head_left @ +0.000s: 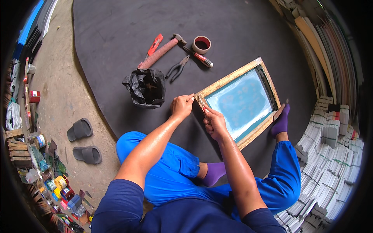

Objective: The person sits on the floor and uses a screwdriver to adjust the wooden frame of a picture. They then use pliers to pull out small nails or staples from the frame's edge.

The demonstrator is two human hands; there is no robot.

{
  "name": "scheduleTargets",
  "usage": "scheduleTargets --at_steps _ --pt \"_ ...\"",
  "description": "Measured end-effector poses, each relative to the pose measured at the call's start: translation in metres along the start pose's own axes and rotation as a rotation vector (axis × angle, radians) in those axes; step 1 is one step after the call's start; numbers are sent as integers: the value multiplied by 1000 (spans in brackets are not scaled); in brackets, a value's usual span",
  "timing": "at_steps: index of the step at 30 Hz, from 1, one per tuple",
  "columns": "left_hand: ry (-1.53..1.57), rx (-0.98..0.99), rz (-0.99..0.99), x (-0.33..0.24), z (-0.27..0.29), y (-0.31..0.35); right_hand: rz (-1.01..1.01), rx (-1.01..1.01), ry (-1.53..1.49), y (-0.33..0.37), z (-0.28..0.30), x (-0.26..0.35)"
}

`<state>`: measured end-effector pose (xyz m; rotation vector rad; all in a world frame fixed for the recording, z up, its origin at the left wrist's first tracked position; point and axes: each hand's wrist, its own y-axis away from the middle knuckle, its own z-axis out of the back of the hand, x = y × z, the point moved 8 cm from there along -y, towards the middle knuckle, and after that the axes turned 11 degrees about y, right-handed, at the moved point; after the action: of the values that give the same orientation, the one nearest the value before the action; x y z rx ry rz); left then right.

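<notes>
A wooden screen-printing frame point(244, 142) with blue mesh lies tilted on the dark mat, its far right corner beside my foot. My left hand point(182, 106) is closed in a pinch at the frame's left corner; what its fingertips hold, if anything, is too small to make out. My right hand point(215, 122) is closed over the frame's left side, just beside that corner. A thin object point(201, 102) shows at its fingertips along the wood, its kind unclear. A crumpled black plastic bag point(144, 88) stands open to the left of my left hand.
Beyond the bag lie a hammer point(161, 52), a red cutter point(155, 44), pliers point(178, 69), a screwdriver point(203, 59) and a tape roll point(210, 45). Dark slippers point(80, 129) rest on the concrete at left. Bundled paper stacks point(330, 163) border the right.
</notes>
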<state>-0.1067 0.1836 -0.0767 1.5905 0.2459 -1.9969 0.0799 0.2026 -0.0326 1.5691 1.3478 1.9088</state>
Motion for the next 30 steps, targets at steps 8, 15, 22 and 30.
scheduleTargets --at_steps 8,15,22,30 --pt "22 2 12 1 -3 -2 440 -153 492 -27 20 -4" --pt "3 -4 23 -2 -2 0 663 -491 1108 29 -2 40" --pt "21 -14 9 0 -2 1 542 -475 1156 36 -13 45" --pt "20 -17 18 0 -1 1 509 -490 1160 38 -17 47"
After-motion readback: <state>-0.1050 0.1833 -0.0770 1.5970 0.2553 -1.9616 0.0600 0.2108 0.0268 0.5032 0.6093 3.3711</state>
